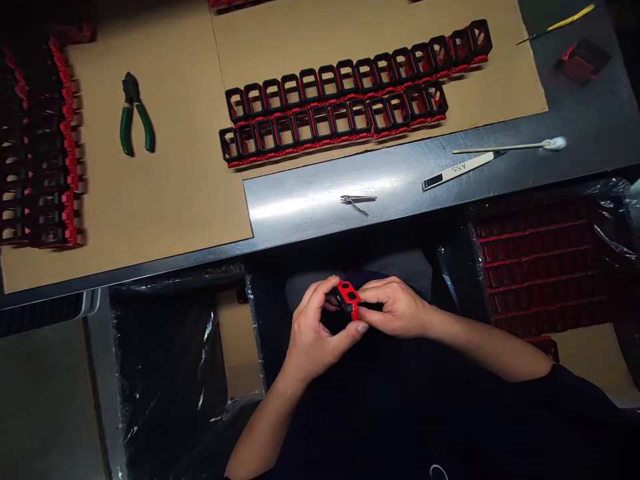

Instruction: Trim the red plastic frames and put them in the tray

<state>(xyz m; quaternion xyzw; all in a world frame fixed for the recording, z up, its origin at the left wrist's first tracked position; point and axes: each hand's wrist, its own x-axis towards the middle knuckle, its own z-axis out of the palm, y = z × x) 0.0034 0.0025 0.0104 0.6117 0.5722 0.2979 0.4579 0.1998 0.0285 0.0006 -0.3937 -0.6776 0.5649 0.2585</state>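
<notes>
Both of my hands meet below the table's front edge, over my lap. A small red and black plastic part sits between them. My left hand grips it from the left, thumb pressed on its lower red edge. My right hand holds it from the right with curled fingers. On the cardboard sheet further back, two rows of several like red and black parts lie side by side.
Green-handled pliers lie on the cardboard at left, beside stacked parts. On the metal table lie tweezers, a white blade marked A55 and a cotton swab. A bin of red parts stands at right, a plastic-lined bin at left.
</notes>
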